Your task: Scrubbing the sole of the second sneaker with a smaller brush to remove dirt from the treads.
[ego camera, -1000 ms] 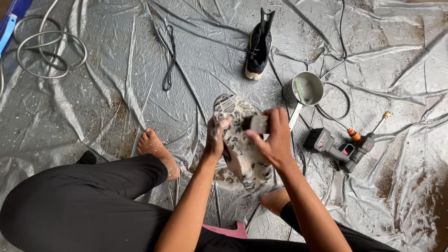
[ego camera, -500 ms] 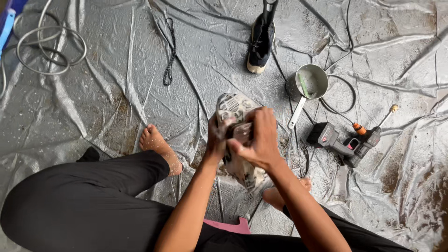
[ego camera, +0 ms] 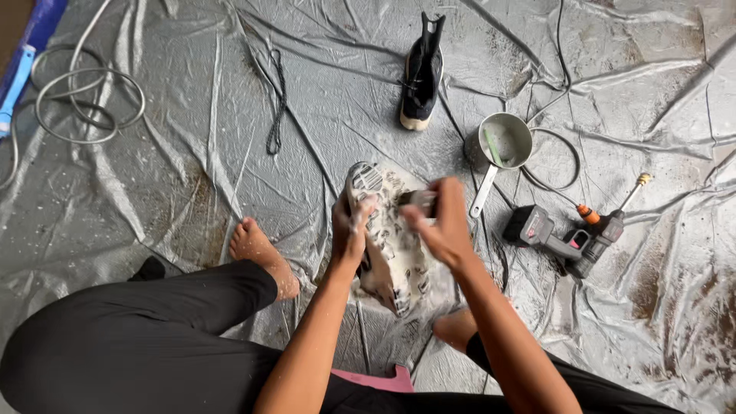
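Soapy white shoe with a patterned sole (ego camera: 391, 245) sits sole-up at the near centre of the crinkled grey plastic sheet (ego camera: 192, 176), held between our two hands. Left hand (ego camera: 350, 230) clasps its left edge, fingers wrapped over the sole. Right hand (ego camera: 441, 226) is curled tight around a small dark brush (ego camera: 418, 201) pressed to the sole (bristles hidden by foam). Our bare left foot (ego camera: 261, 253) rests near left of the shoe. Farther off stands a second black shoe with a pale sole (ego camera: 422, 77). To the right lie a small metal saucepan (ego camera: 502, 146) and a grey handheld spray gun (ego camera: 571, 238). Far left, a coiled grey hose (ego camera: 80, 103).
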